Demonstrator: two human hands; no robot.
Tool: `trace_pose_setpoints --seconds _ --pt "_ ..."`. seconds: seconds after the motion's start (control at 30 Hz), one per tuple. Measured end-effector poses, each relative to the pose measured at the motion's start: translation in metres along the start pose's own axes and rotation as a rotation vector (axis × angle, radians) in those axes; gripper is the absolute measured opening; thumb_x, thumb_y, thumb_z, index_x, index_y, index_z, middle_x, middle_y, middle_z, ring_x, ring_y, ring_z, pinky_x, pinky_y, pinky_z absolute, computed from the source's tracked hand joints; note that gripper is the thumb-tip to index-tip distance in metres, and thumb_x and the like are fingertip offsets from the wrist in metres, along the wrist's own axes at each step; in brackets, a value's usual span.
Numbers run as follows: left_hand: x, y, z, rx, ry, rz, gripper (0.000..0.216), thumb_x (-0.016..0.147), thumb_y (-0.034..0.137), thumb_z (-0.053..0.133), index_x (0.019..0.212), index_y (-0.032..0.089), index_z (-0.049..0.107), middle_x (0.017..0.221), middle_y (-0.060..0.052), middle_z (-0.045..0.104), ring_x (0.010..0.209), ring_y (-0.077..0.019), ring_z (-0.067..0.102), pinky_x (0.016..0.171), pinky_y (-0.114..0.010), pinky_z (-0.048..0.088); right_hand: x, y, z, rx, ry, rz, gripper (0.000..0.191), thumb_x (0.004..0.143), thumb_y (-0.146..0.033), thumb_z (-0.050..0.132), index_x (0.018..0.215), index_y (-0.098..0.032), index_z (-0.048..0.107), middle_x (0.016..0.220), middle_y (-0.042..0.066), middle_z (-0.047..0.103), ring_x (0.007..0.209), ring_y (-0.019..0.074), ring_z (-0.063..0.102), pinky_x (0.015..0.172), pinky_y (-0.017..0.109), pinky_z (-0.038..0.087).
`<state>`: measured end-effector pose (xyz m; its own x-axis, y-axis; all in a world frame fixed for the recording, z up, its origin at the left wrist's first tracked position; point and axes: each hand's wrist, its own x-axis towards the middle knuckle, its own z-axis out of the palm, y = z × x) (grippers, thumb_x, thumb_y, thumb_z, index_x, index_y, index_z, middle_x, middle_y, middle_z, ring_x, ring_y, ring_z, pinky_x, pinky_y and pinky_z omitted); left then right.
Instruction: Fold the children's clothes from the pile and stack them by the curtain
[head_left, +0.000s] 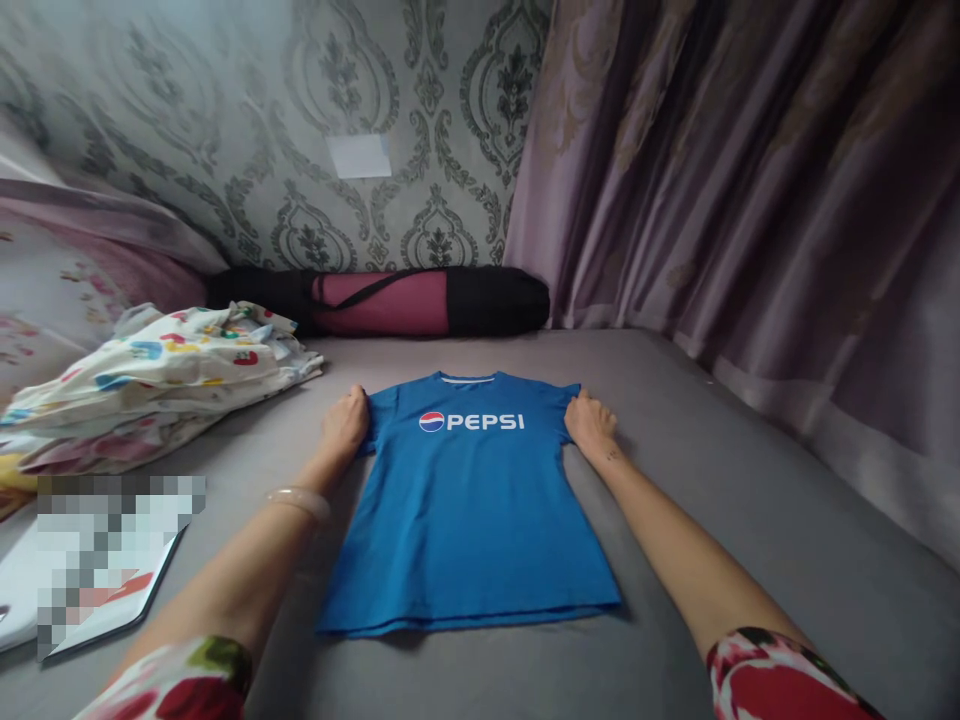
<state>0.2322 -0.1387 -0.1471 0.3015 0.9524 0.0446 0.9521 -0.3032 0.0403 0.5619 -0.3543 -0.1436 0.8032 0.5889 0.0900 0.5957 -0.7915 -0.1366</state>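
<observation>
A blue cotton Pepsi T-shirt (469,510) lies flat, front up, on the grey bed sheet (675,450), its sleeve edges pinched by the left hand (344,423) and right hand (591,423), apparently to keep it taut, with a rolled pink-and-black mat (390,300) beyond.

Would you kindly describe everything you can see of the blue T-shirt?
The blue T-shirt lies flat, front up, on the grey bed surface, collar toward the wall. White PEPSI lettering and a round logo cross its chest. It looks like soft cotton, smooth. The left hand and right hand rest at its sleeves.
</observation>
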Motion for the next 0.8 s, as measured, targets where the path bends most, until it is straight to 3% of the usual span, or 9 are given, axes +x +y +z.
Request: trace_pose_setpoints --seconds 0.2,0.33,0.4,0.57,0.67,0.8 --pt "0.005 -0.012 -0.015 0.019 -0.097 -0.067 0.039 0.094 0.027 0.031 0.119 0.006 0.052 0.108 -0.026 0.065 0.098 -0.0360 0.065 0.076 -0.042 0.049 0.013 0.011 -0.010 -0.008 -0.091 0.021 0.034 0.094 -0.022 0.038 0.117 -0.006 0.058 0.105 0.023 0.066 0.103 0.0318 0.064 0.085 0.041 0.046" --pt "0.024 -0.009 -0.033 0.070 -0.035 0.013 0.037 0.090 0.025 0.039 0.117 0.008 0.057 0.119 -0.025 0.061 0.110 -0.0353 0.059 0.083 -0.041 0.047 0.037 0.003 -0.020 -0.011 -0.118 -0.062 0.031 0.090 -0.012 0.039 0.107 -0.009 0.065 0.100 0.020 0.067 0.097 0.0280 0.065 0.085 0.037 0.046" --pt "0.038 0.007 -0.038 0.039 -0.017 0.105 0.035 0.091 0.025 0.038 0.116 0.014 0.060 0.124 -0.018 0.060 0.118 -0.0320 0.054 0.090 -0.038 0.045 0.048 -0.016 -0.023 0.012 -0.099 -0.132 0.034 0.093 -0.014 0.035 0.105 -0.014 0.067 0.100 0.017 0.068 0.097 0.0255 0.065 0.086 0.035 0.045" --pt "0.072 0.073 -0.029 -0.076 -0.151 0.258 0.031 0.091 0.026 0.043 0.113 0.027 0.064 0.121 -0.005 0.066 0.115 -0.0239 0.058 0.090 -0.031 0.044 0.064 -0.080 -0.019 0.135 -0.215 -0.469 0.034 0.097 -0.027 0.037 0.114 -0.024 0.067 0.118 0.008 0.066 0.112 0.0218 0.059 0.090 0.027 0.042" --pt "0.084 0.098 -0.019 -0.097 -0.188 0.289 0.031 0.092 0.030 0.042 0.115 0.025 0.063 0.122 -0.007 0.066 0.116 -0.0250 0.057 0.093 -0.037 0.042 0.070 -0.105 -0.012 0.122 -0.269 -0.464 0.031 0.095 -0.025 0.045 0.118 -0.021 0.065 0.120 0.010 0.065 0.114 0.0221 0.058 0.089 0.026 0.042" --pt "0.090 0.102 -0.014 -0.114 -0.239 0.306 0.027 0.088 0.033 0.051 0.110 0.023 0.064 0.114 -0.007 0.069 0.109 -0.0249 0.060 0.094 -0.039 0.042 0.070 -0.116 -0.005 0.092 -0.313 -0.423 0.030 0.089 -0.020 0.053 0.117 -0.016 0.064 0.123 0.015 0.062 0.115 0.0257 0.057 0.089 0.030 0.044"
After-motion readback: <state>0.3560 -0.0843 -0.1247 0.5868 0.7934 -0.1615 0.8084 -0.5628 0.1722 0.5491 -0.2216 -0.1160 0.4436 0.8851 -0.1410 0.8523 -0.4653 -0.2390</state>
